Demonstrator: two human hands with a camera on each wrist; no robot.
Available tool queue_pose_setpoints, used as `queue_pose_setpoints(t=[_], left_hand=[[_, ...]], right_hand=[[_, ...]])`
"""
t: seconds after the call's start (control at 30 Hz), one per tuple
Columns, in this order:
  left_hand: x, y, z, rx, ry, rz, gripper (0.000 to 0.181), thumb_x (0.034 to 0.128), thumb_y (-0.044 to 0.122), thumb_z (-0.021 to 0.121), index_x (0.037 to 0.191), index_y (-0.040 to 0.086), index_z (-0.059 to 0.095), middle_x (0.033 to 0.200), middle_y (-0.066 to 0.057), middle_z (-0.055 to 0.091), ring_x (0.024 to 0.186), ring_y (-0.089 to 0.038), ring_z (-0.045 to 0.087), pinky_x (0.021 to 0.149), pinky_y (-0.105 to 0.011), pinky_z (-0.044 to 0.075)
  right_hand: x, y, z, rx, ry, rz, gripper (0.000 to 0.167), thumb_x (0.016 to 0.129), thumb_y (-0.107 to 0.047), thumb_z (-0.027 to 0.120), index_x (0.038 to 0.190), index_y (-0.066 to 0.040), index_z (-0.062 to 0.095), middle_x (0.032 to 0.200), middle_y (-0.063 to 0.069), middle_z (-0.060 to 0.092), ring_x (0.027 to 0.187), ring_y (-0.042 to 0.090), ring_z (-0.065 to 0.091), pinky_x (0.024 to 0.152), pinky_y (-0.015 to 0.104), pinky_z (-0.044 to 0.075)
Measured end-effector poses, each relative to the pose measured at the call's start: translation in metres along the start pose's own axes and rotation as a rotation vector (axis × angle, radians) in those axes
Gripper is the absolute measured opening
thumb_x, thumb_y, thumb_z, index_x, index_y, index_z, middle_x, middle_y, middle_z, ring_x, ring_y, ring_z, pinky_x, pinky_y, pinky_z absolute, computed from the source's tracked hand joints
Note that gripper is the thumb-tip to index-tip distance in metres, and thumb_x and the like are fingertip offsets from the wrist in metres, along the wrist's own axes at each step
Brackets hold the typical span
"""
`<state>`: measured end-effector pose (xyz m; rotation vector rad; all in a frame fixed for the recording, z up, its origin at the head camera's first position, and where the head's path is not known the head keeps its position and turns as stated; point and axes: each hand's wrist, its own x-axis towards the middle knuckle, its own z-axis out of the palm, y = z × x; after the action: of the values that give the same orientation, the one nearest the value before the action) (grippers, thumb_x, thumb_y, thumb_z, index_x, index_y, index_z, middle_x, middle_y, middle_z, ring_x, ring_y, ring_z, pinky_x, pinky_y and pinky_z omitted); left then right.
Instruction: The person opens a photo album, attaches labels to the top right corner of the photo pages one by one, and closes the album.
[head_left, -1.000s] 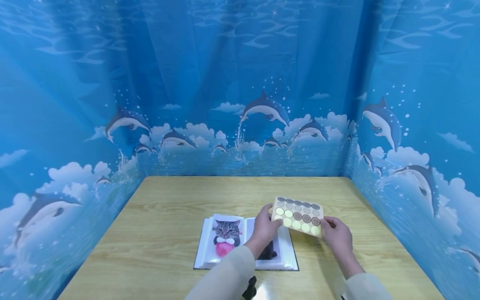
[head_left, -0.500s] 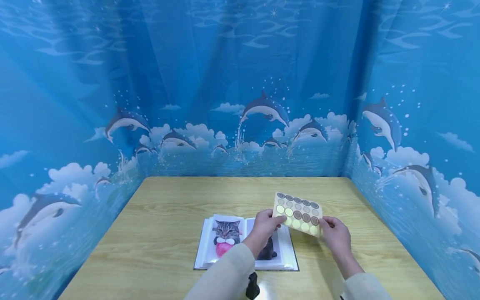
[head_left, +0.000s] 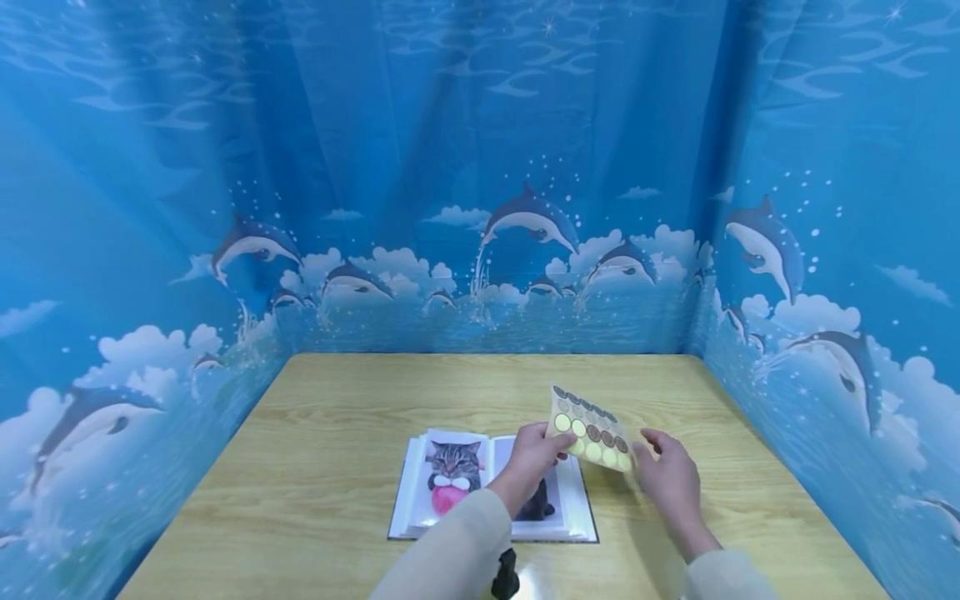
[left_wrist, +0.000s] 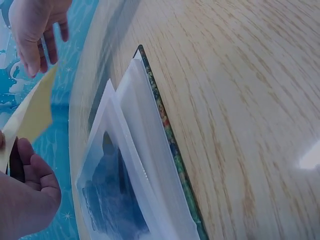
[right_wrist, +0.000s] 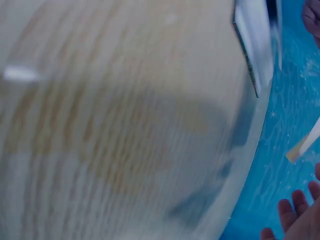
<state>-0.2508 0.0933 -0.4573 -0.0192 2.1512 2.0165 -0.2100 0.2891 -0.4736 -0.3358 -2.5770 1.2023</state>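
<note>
1. Sticker sheet (head_left: pixel 597 448): right of centre, lower half of head frame; held up off the counter (head_left: pixel 322 475), tilted. Round stickers in rows, some dark brown, some pale yellow.
2. Left hand (head_left: pixel 529 460): pinches sheet at its left edge, thumb on the front face, fingers behind.
3. Right hand (head_left: pixel 670 477): just beside sheet's right edge, fingers loosely extended and parted, holding nothing. Right wrist view shows a small gap between its fingers and the sheet.
4. Photo album (head_left: pixel 415 493): lies open on counter, lower centre of head frame, below and left of the sheet. Left page has a tabby cat photo (head_left: pixel 455 463) with a pink ball-like shape; right page has a dark photo, partly hidden by left arm. Patterned cover edge visible in left wrist view.
5. Pale sleeves (head_left: pixel 459 546) on both arms, bottom of head frame.
6. Black object (head_left: pixel 506 575) at bottom edge, beside left sleeve; can't tell what.
7. Blue dolphin-print curtain (head_left: pixel 450 125) behind and along both sides of counter.
</note>
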Motion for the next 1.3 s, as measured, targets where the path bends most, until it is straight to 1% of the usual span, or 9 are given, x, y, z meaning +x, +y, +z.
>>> queue_pose_setpoints(t=[0.1,0.17,0.27,0.37,0.53,0.73,0.83,1.1,1.3], left_hand=[[-0.001,-0.001,0.000,0.001,-0.014,0.016,0.012,0.0868,0.017,0.073,0.093,0.007,0.073,0.080,-0.001,0.067,0.070,-0.013,0.059,0.076,-0.039,0.054],[-0.001,-0.002,0.000,-0.006,-0.026,0.024,0.012,0.0873,0.017,0.072,0.095,0.008,0.073,0.082,0.000,0.069,0.072,-0.012,0.061,0.075,-0.037,0.053],[-0.001,-0.003,-0.001,-0.016,-0.047,0.030,0.013,0.0882,0.017,0.071,0.098,0.009,0.074,0.086,0.002,0.070,0.076,-0.012,0.061,0.074,-0.032,0.051],[-0.001,-0.004,-0.002,-0.032,-0.073,0.038,0.016,0.0895,0.017,0.070,0.103,0.009,0.073,0.089,0.002,0.072,0.079,-0.012,0.062,0.074,-0.030,0.051],[0.000,-0.005,-0.004,-0.056,-0.109,0.051,0.019,0.0911,0.016,0.069,0.107,0.006,0.072,0.090,0.000,0.072,0.079,-0.012,0.063,0.076,-0.032,0.053],[0.004,-0.008,-0.005,-0.076,-0.141,0.048,0.020,0.0919,0.014,0.067,0.109,0.005,0.071,0.088,0.000,0.071,0.077,-0.011,0.061,0.071,-0.025,0.051],[0.005,-0.008,-0.006,-0.079,-0.155,0.050,0.021,0.0921,0.015,0.067,0.110,0.004,0.071,0.088,0.000,0.071,0.077,-0.011,0.061,0.070,-0.025,0.051],[0.006,-0.010,-0.007,-0.094,-0.202,0.055,0.021,0.0929,0.014,0.066,0.111,0.003,0.070,0.089,0.000,0.068,0.079,-0.013,0.060,0.074,-0.028,0.053],[0.006,-0.009,-0.008,-0.094,-0.217,0.060,0.019,0.0932,0.013,0.066,0.108,0.002,0.070,0.087,0.001,0.066,0.079,-0.012,0.059,0.074,-0.027,0.053]], right_hand=[[-0.004,-0.006,0.006,-0.117,0.061,-0.200,0.038,0.099,-0.021,0.059,0.130,0.002,0.060,0.132,0.026,0.056,0.122,0.046,0.051,0.102,0.064,0.036],[-0.005,-0.012,0.011,-0.152,0.087,-0.308,0.033,0.098,-0.020,0.062,0.124,0.000,0.065,0.125,0.023,0.062,0.117,0.044,0.055,0.101,0.064,0.037],[-0.006,-0.016,0.017,-0.150,0.092,-0.402,0.030,0.096,-0.021,0.065,0.119,-0.002,0.069,0.117,0.019,0.067,0.110,0.040,0.061,0.097,0.062,0.042],[-0.008,-0.020,0.021,-0.136,0.076,-0.443,0.029,0.096,-0.022,0.066,0.118,-0.004,0.070,0.114,0.016,0.069,0.106,0.038,0.063,0.094,0.060,0.045],[-0.010,-0.026,0.024,-0.111,0.051,-0.434,0.028,0.095,-0.023,0.067,0.118,-0.007,0.071,0.113,0.013,0.070,0.106,0.036,0.065,0.093,0.057,0.048],[-0.010,-0.031,0.026,-0.082,0.024,-0.423,0.027,0.095,-0.023,0.068,0.115,-0.006,0.073,0.109,0.014,0.072,0.104,0.035,0.066,0.091,0.054,0.051],[-0.010,-0.033,0.026,-0.064,-0.011,-0.388,0.029,0.096,-0.024,0.066,0.117,-0.004,0.072,0.110,0.014,0.071,0.105,0.035,0.065,0.091,0.054,0.051],[-0.011,-0.038,0.024,0.006,-0.101,-0.234,0.033,0.098,-0.026,0.064,0.121,-0.003,0.067,0.115,0.014,0.069,0.112,0.034,0.061,0.096,0.054,0.048],[-0.009,-0.037,0.024,0.001,-0.088,-0.222,0.029,0.097,-0.026,0.065,0.116,-0.004,0.070,0.111,0.013,0.070,0.109,0.032,0.063,0.092,0.052,0.050]])
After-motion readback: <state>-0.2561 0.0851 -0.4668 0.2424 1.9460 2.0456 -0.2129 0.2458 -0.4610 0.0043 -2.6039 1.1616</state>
